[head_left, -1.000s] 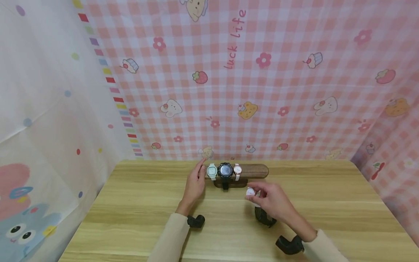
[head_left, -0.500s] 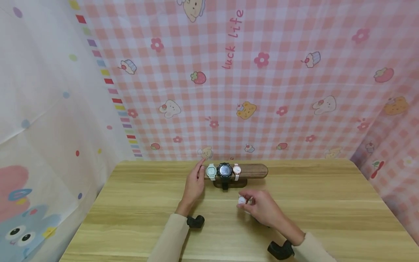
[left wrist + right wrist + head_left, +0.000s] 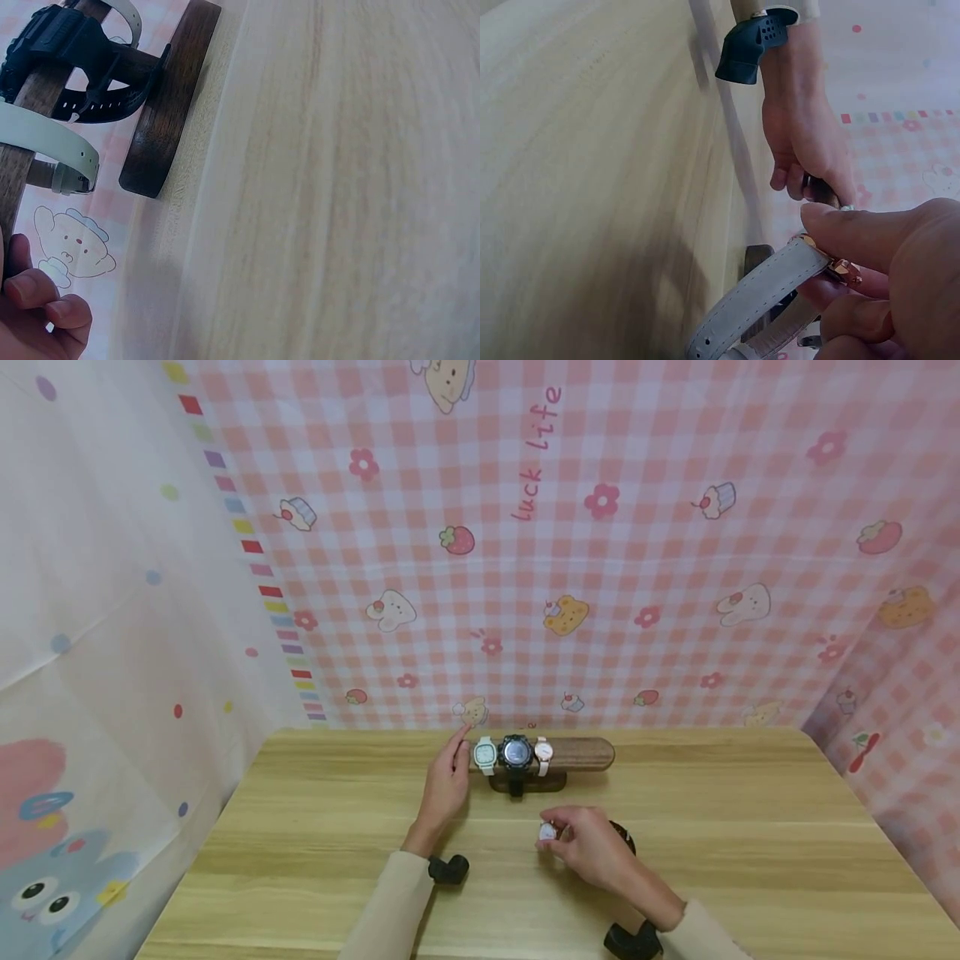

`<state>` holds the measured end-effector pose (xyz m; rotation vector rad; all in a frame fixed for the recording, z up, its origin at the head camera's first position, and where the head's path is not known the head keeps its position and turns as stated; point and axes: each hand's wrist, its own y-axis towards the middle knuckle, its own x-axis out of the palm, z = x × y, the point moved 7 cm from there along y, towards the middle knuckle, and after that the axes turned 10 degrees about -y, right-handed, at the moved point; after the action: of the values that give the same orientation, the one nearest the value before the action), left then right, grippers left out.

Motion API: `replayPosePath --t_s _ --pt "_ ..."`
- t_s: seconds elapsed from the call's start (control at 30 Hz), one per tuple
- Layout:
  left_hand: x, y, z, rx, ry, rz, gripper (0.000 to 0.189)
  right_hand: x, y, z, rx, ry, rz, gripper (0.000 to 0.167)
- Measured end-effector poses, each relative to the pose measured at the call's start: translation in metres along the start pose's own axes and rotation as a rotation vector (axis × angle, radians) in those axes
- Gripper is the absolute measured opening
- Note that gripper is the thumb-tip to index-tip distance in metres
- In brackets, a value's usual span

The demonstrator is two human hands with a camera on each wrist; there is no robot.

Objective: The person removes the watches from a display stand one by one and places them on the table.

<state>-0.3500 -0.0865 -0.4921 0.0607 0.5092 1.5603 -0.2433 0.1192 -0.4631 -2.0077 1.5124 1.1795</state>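
Observation:
My right hand (image 3: 596,850) pinches a white-strapped wristwatch (image 3: 548,832) between thumb and fingers, above the table in front of the stand. In the right wrist view its rose-gold case and looped white strap (image 3: 761,296) show. A dark wooden watch stand (image 3: 588,754) bears three watches: a pale green square one (image 3: 486,754), a black one (image 3: 516,750) and a white one with a rose-gold rim (image 3: 543,750). At the stand's left end, my left hand (image 3: 444,787) holds the bar, fingers curled by it in the left wrist view.
Another dark watch (image 3: 622,837) lies on the wooden table (image 3: 750,843), partly hidden behind my right hand. A pink checked cloth (image 3: 675,552) hangs behind the table. Black camera mounts (image 3: 450,869) sit on both wrists.
My right hand has moved left and nearer to me with the white-strapped wristwatch, away from the dark watch on the table. My left hand has stayed at the stand's end.

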Motion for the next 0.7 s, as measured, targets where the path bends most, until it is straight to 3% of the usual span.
replayPosePath --t_s 0.43,0.7 --pt "0.0 0.0 -0.001 -0.005 -0.011 -0.006 0.042 0.009 0.001 0.0 0.042 -0.074 0.007 0.032" --pt "0.0 0.0 0.0 -0.003 -0.004 -0.013 0.041 0.018 0.001 -0.003 0.022 -0.081 0.0 0.028"
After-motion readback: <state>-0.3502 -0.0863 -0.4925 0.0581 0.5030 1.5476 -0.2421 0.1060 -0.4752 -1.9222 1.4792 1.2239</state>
